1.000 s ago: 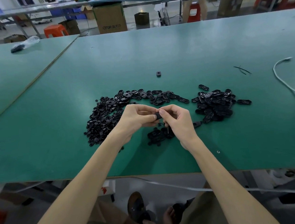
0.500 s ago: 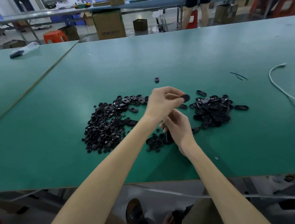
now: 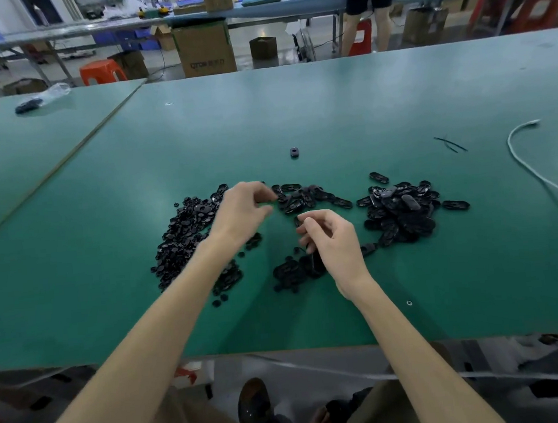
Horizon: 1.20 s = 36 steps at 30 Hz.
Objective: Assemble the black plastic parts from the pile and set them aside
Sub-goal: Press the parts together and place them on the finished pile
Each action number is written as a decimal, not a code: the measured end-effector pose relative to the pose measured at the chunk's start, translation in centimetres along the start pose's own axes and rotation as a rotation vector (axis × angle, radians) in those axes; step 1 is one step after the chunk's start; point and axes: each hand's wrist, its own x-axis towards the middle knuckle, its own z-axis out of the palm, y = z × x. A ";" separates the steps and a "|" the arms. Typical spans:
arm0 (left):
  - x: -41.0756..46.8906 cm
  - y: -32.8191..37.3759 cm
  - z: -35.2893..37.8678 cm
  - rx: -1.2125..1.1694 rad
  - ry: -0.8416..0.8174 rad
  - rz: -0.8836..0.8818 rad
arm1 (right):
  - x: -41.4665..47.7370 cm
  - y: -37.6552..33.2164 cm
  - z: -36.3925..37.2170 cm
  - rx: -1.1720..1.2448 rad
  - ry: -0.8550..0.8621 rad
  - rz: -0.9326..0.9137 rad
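Over the parts [image 3: 186, 238] on the table [image 3: 77, 294], two hands.
Left hand [image 3: 244, 210] curls above the parts, blurred: holding one or not, I cannot tell. Right hand [image 3: 335, 243], right of them, pinches a thin stick [image 3: 312, 261], mostly hidden.

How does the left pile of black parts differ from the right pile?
The left pile is made of small round pieces, the right pile of larger oblong ones. The left pile sprawls thinly across the table, while the right pile is heaped more tightly. Both are black plastic parts lying loose on that table.
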 end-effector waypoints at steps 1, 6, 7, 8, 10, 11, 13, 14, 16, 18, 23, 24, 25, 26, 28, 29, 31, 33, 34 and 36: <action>-0.1 -1.2 -0.9 0.046 -0.016 -0.031 | 0.0 -0.1 0.1 0.009 -0.004 -0.001; -0.6 -4.6 -2.4 0.336 -0.171 -0.090 | -0.1 -0.1 0.1 -0.007 -0.017 0.000; -0.8 -4.8 -2.1 0.376 -0.180 -0.074 | -0.1 -0.1 0.1 -0.012 -0.020 0.002; -1.0 -4.9 -1.7 0.380 -0.174 -0.064 | -0.1 -0.1 0.1 -0.015 -0.021 0.004; -1.4 -5.2 -1.1 0.345 -0.144 -0.049 | -0.2 -0.2 0.1 -0.015 -0.022 0.004; -1.6 -5.2 -0.9 0.326 -0.133 -0.037 | -0.2 -0.2 0.1 -0.013 -0.023 0.002; -1.7 -4.9 -0.7 0.289 -0.112 -0.011 | -0.2 -0.2 0.0 -0.008 -0.026 -0.001; -1.8 -4.7 -0.6 0.263 -0.094 0.001 | -0.2 -0.2 0.0 -0.002 -0.028 -0.003; -2.0 -4.1 -0.4 0.163 -0.058 0.019 | -0.3 -0.3 -0.1 0.004 -0.034 -0.008; -2.4 -3.5 -0.3 0.021 -0.060 0.020 | -0.4 -0.4 -0.1 -0.010 -0.062 -0.018; -2.7 -2.0 -0.1 -0.018 -0.125 0.052 | -0.5 -0.6 0.0 -0.041 -0.105 -0.048; -2.8 -1.9 -0.1 -0.032 -0.135 0.060 | -0.5 -0.6 0.0 -0.027 -0.095 -0.047; -2.8 -1.8 -0.2 -0.049 -0.141 0.067 | -0.5 -0.5 0.0 -0.020 -0.090 -0.044; -2.9 -1.8 -0.2 -0.065 -0.142 0.073 | -0.5 -0.5 0.0 -0.024 -0.092 -0.042; -3.0 -1.9 -0.4 -0.094 -0.136 0.082 | -0.4 -0.4 0.0 -0.047 -0.109 -0.039; -3.0 -2.0 -0.5 -0.108 -0.135 0.086 | -0.4 -0.3 0.1 -0.057 -0.116 -0.037; -3.2 -2.2 -0.7 -0.135 -0.141 0.100 | -0.4 -0.2 0.1 -0.067 -0.120 -0.032; -3.2 -2.6 -0.9 -0.141 -0.128 0.108 | -0.3 -0.2 0.1 -0.066 -0.117 -0.029; -3.2 -2.8 -1.1 -0.132 -0.107 0.110 | -0.4 -0.2 0.1 -0.054 -0.110 -0.028; -2.9 -3.5 -1.7 -0.090 -0.065 0.111 | -0.3 -0.2 0.1 -0.018 -0.088 -0.022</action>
